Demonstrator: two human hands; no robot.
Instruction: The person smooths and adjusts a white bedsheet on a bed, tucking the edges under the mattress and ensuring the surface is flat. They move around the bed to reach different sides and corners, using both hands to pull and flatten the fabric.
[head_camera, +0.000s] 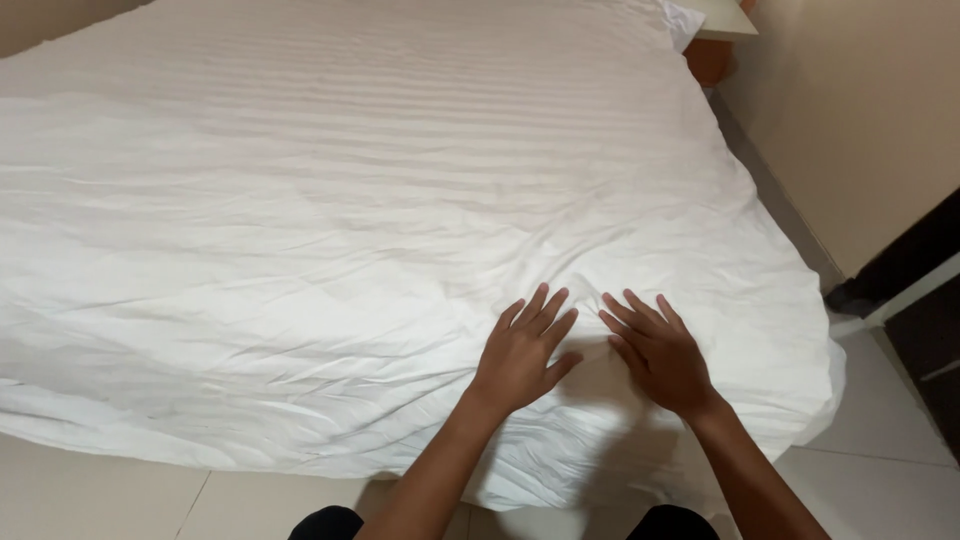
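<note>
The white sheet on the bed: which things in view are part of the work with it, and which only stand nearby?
In use:
- white sheet, wrinkled, spread over the bed
- left hand, flat on the sheet, fingers spread
- right hand, flat beside it

Just nearby:
- pillow at the far corner
- bedside table
- tiled floor
- wall

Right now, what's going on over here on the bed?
A person leans over a bed covered by a white striped sheet. Both hands lie flat, fingers spread, on the sheet near its lower right corner: the left hand and the right hand sit side by side, close together but apart. The cloth around them is creased, with wrinkles running across the bed. A pillow corner and a small bedside table show at the far end by the wall.
</note>
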